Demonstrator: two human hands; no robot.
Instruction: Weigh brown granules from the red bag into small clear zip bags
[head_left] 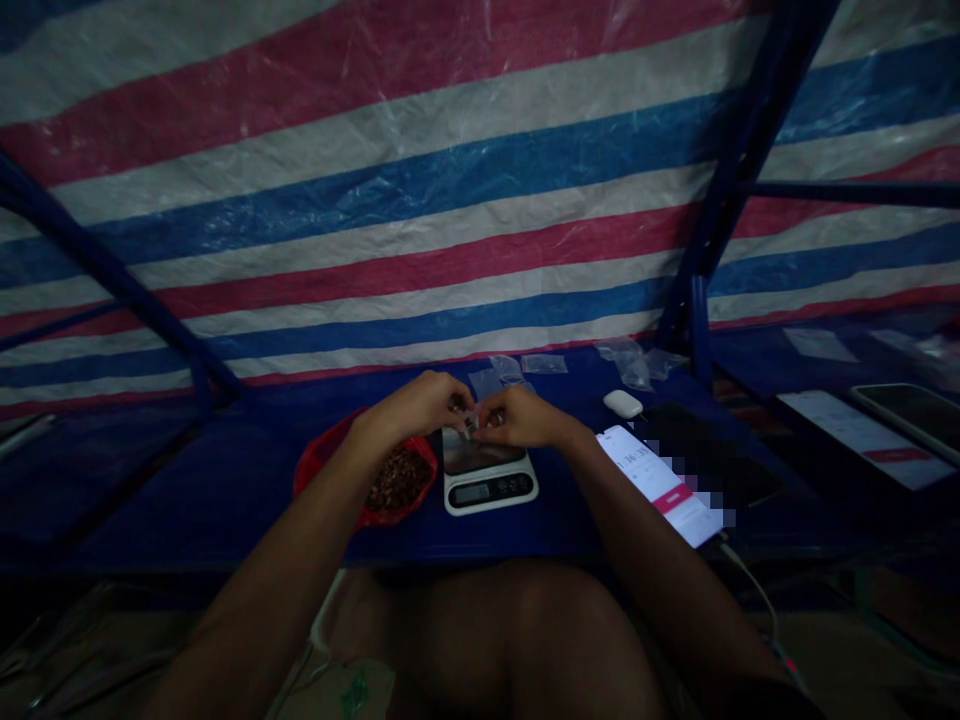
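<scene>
Both of my hands meet over the white digital scale [491, 498], which has a dark top plate and a lit display. My left hand [435, 402] pinches one side of a small clear plastic bag [469, 425]; my right hand [517, 415] pinches the other side. Something small and dark seems to be in the bag, too dim to name. Left of the scale, partly behind my left forearm, a red plastic bag [319, 460] lies open, filled with small brown seed-like pieces [401, 478].
Several flat clear bags [544, 364] lie behind the scale, with more clear bags [631, 362] farther right. A white earbud case [622, 404] and a lit phone [664, 487] with a cable are beside my right forearm. Blue frame posts [697, 320] rise before a striped tarp [420, 160].
</scene>
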